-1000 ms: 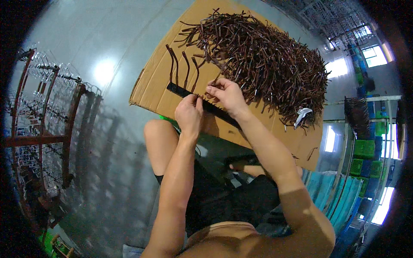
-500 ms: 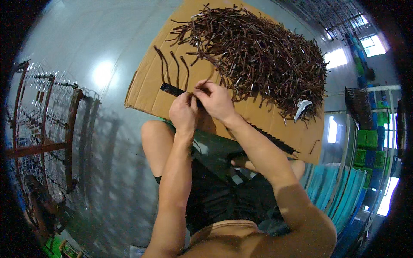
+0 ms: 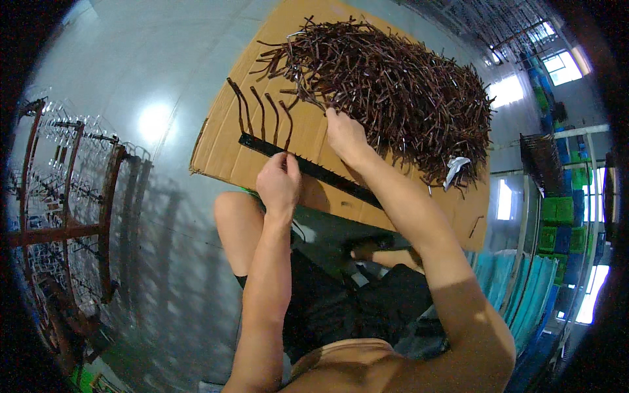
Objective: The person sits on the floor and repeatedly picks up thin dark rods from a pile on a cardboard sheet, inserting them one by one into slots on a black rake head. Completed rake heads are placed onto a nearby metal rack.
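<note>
Cardboard, tan, one sheet: surface (image 3: 219,150) carrying all work items.

Strip, black, toothed (image 3: 344,185): one, lying aslant along the near edge.

Curved brown pieces (image 3: 263,121): several, spaced side by side at the strip's left end; remaining teeth to the right appear unfilled.

Pile of similar pieces (image 3: 406,85): large, tangled, on the far side; white scrap (image 3: 455,170) at its right end.

Left hand (image 3: 278,183): thumb and forefinger pinched together on the strip, just beside the rightmost fitted piece.

Right hand (image 3: 347,136): fingertips together at the pile's near-left edge; whether clamped on a piece, cannot tell.

Step in hand, by judgement: selecting a piece while the strip is steadied. Next move seems to call for freeing one piece from the tangle without dragging its neighbours.

Brands, labels, writing: none legible.
</note>
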Motion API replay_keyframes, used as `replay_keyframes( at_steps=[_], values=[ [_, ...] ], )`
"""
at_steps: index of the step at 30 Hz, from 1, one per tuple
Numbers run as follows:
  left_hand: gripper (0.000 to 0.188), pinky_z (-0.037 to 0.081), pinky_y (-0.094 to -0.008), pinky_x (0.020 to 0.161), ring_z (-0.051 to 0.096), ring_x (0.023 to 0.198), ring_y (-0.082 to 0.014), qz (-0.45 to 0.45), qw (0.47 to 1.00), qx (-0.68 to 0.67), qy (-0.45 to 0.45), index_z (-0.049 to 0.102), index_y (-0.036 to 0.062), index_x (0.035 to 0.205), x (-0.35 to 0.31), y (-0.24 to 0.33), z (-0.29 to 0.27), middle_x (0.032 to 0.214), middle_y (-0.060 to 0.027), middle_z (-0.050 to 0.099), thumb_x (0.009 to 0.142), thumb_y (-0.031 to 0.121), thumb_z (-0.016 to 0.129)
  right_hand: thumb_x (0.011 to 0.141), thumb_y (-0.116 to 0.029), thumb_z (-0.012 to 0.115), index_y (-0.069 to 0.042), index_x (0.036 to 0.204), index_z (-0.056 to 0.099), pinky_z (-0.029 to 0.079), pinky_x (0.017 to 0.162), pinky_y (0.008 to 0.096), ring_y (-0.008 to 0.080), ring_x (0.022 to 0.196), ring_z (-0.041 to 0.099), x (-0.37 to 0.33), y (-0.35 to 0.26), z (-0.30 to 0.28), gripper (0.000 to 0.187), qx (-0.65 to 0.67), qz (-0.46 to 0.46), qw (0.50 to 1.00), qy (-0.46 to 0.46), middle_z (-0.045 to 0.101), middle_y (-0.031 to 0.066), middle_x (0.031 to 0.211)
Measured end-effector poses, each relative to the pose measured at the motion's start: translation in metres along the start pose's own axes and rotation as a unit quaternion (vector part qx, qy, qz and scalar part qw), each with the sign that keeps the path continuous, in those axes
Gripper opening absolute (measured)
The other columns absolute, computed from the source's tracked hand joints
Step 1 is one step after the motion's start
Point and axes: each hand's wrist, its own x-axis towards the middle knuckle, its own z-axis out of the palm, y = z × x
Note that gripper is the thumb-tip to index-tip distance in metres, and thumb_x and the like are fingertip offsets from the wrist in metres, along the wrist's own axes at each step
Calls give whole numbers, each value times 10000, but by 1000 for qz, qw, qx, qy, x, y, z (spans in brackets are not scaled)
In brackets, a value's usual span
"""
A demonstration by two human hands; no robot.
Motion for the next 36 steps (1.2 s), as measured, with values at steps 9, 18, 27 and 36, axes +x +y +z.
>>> replay_keyframes(
  at_steps=[9,18,27,36],
  values=[
    [147,494,-395,660,626,749,-312,74,997,31,-10,654,47,858,-2,0,0,795,-127,651,813,187,649,864,-155,625,15,993,599,518,624,289,155,675,646,-43,-45,-1,215,551,64,832,-18,662,93,791],
    [171,484,-399,629,616,715,-360,78,996,43,-23,633,33,860,-1,3,0,774,-175,632,817,197,649,869,-186,592,-7,992,605,497,732,375,317,838,645,-66,-53,0,217,414,-27,907,78,658,181,916],
    [251,489,-411,606,630,667,-335,-43,991,129,6,672,68,763,7,8,-18,711,-138,655,870,280,589,828,-25,533,-13,1040,629,496,780,351,253,896,620,-9,-21,-18,233,207,-108,972,11,639,128,953],
    [200,507,-357,690,659,766,-317,31,999,-4,-34,660,3,932,-1,4,-1,847,-172,669,824,171,646,736,-148,573,-90,767,627,459,737,321,214,903,552,37,12,15,84,-270,-348,888,131,570,56,914]
  ],
)
